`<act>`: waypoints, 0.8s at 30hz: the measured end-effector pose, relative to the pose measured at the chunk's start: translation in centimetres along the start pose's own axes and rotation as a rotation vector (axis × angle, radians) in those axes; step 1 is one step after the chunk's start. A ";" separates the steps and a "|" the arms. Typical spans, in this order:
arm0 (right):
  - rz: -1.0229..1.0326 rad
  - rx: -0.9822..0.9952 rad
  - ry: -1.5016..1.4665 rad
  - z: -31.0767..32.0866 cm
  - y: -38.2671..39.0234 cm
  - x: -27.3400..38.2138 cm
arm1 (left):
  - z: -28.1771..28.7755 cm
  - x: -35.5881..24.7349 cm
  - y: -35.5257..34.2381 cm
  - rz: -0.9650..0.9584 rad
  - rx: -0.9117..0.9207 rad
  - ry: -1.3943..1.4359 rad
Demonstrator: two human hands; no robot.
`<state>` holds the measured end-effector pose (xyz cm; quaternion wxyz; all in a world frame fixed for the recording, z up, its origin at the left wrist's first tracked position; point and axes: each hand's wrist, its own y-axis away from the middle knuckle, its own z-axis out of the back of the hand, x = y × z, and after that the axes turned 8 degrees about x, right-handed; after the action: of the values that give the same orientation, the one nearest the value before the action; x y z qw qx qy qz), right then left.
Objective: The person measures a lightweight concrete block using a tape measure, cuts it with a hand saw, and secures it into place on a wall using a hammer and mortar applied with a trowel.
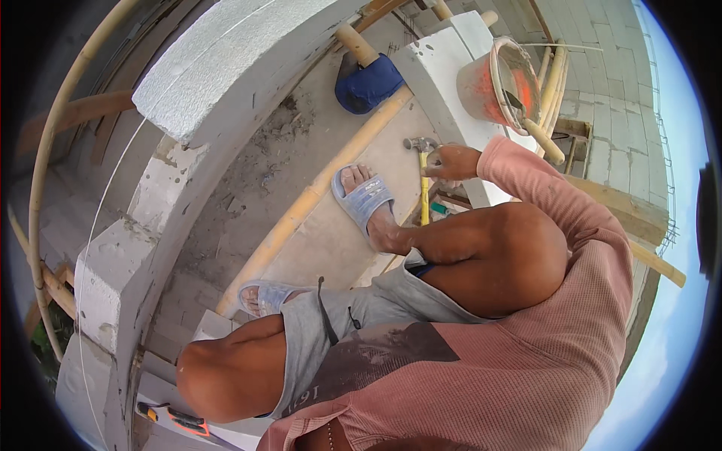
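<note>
Wearing a pink long-sleeved shirt (526, 368), a person sits or squats among pale masonry blocks, the right hand (455, 163) level with a yellow-handled claw hammer (425, 194). The hammer is just beyond the right foot's blue sandal (366, 197), immediately left of the fingers (438, 168), its long axis running up and down the view, metal head at the far end and handle pointing back toward the right shin. The fingers are curled beside the handle, just below the head; whether they are clamped on it or only beside it cannot be told from this angle. The right hand is clearly the nearer one; the left is out of view. Beyond the right forearm, a mortar-smeared orange bucket (479, 90) holds a wooden-handled trowel (543, 140). A bamboo pole (312, 201) slants past the sandal, a dark blue plastic container (370, 84) lies near its upper end, and a white string (105, 201) crosses the block wall (218, 64) at left.
</note>
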<state>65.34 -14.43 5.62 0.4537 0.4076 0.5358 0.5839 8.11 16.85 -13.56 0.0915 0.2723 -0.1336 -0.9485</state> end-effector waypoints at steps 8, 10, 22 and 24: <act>-0.231 -0.419 -0.175 -12.4 -17.4 -20.0 | 1.8 7.9 7.0 0.469 -0.467 0.409; -0.225 -0.394 -0.166 -10.9 -17.4 -20.1 | 3.5 9.8 8.9 0.558 -0.566 0.589; 0.298 -0.228 0.117 0.2 -1.0 1.3 | 4.5 13.5 12.0 0.652 -0.535 1.459; 0.594 -0.214 0.485 -1.2 1.5 12.4 | 5.1 13.8 12.7 0.651 -0.545 1.517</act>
<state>60.84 -2.77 6.83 0.1652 0.3454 0.4222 0.8217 -4.88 2.43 -12.28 0.4846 0.7479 0.1238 -0.4365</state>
